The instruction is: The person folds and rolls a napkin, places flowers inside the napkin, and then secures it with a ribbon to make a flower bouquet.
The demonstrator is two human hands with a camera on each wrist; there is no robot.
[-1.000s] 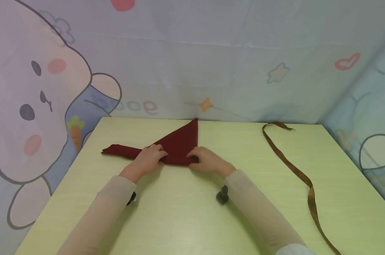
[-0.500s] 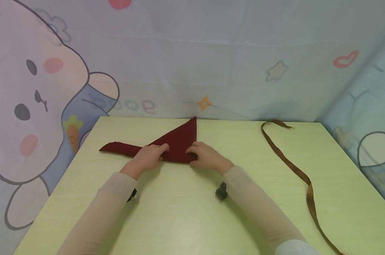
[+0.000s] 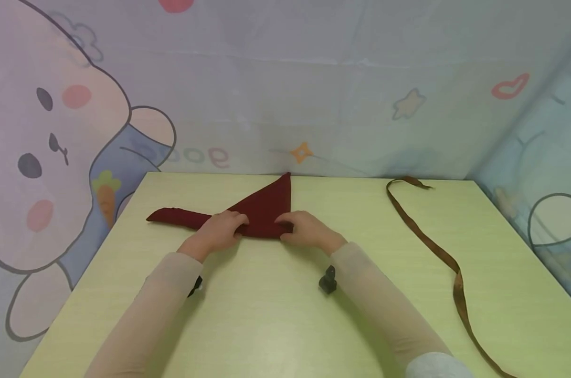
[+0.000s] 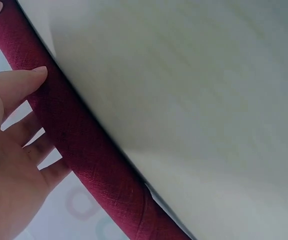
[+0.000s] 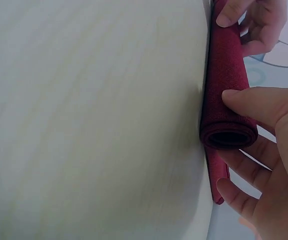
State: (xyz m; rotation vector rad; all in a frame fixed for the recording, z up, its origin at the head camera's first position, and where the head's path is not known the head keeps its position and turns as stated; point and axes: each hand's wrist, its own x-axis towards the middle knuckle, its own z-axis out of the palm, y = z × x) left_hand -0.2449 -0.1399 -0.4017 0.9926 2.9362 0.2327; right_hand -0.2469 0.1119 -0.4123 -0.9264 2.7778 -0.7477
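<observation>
A dark red cloth napkin (image 3: 268, 205) lies toward the table's far edge in the head view. Its near side is wound into a roll, while a flat triangle points to the backdrop. My left hand (image 3: 219, 231) holds the roll near its middle, thumb on the near side in the left wrist view. At the roll's right end, my right hand (image 3: 309, 229) grips with its thumb (image 5: 249, 102) on one side and fingers behind. The right wrist view shows the hollow, layered end of the cloth roll (image 5: 229, 135). Part of the roll is hidden behind my hands.
A long brown ribbon (image 3: 422, 239) trails down the right side of the pale table (image 3: 266, 315). Behind the table hangs a printed cloth backdrop (image 3: 314, 94) with cartoon figures. A dark wrist device (image 3: 328, 281) shows below the right sleeve.
The rolled part has moved slightly away from me, toward the backdrop, with both hands following it. My fingers have shifted a little on the roll. The head view has shifted slightly.
</observation>
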